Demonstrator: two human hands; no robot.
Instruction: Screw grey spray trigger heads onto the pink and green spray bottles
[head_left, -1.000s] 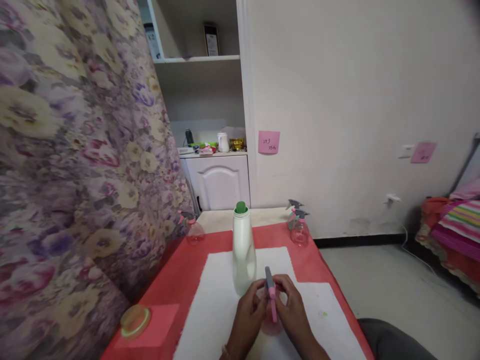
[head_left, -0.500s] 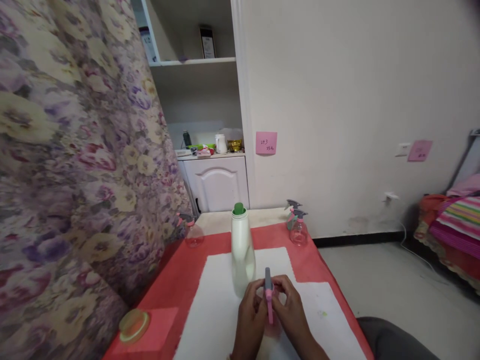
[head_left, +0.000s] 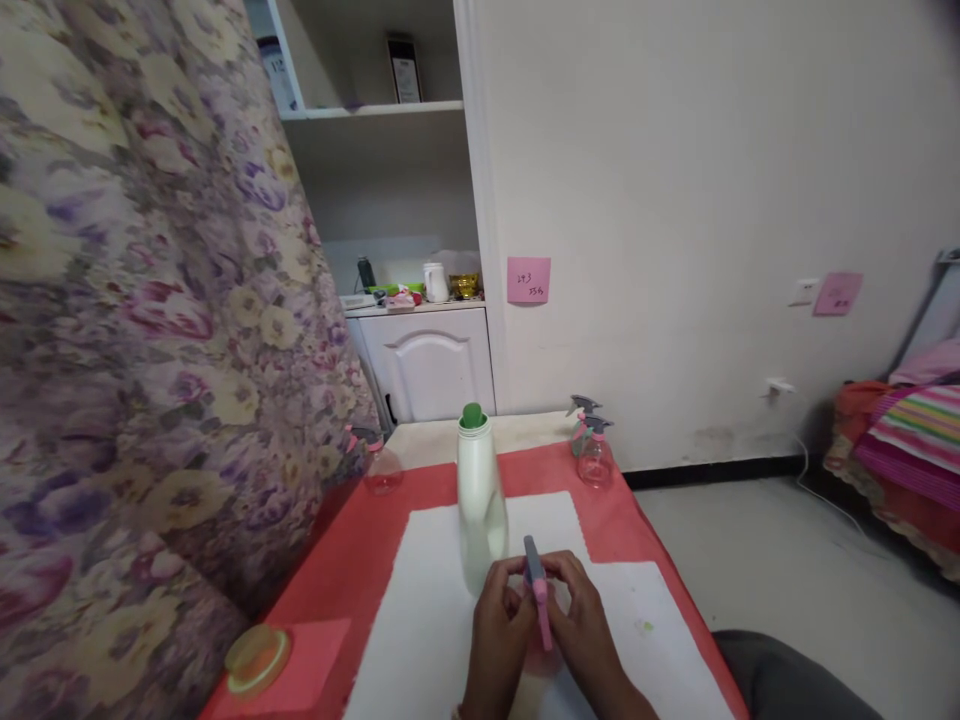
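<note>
Close to me at the table's near side is a spray bottle (head_left: 534, 562) with a grey and pink trigger head and a clear pinkish body. My left hand (head_left: 499, 630) is closed on its neck from the left, and my right hand (head_left: 586, 622) grips it from the right. The fingers hide most of the neck, and the body below shows only partly. Just beyond my left hand stands a tall pale-green bottle (head_left: 477, 490) with a handle. A green piece sits in its mouth.
White paper (head_left: 420, 590) covers part of the red tablecloth (head_left: 352, 560). One spray bottle (head_left: 384, 472) stands at the far left, two others (head_left: 596, 465) at the far right. A round yellowish lid (head_left: 257, 658) lies near left. A floral curtain (head_left: 172, 350) hangs alongside.
The trigger head has turned slightly, its grey end now tilting left. Both hands keep their hold. The whole view has shifted a little.
</note>
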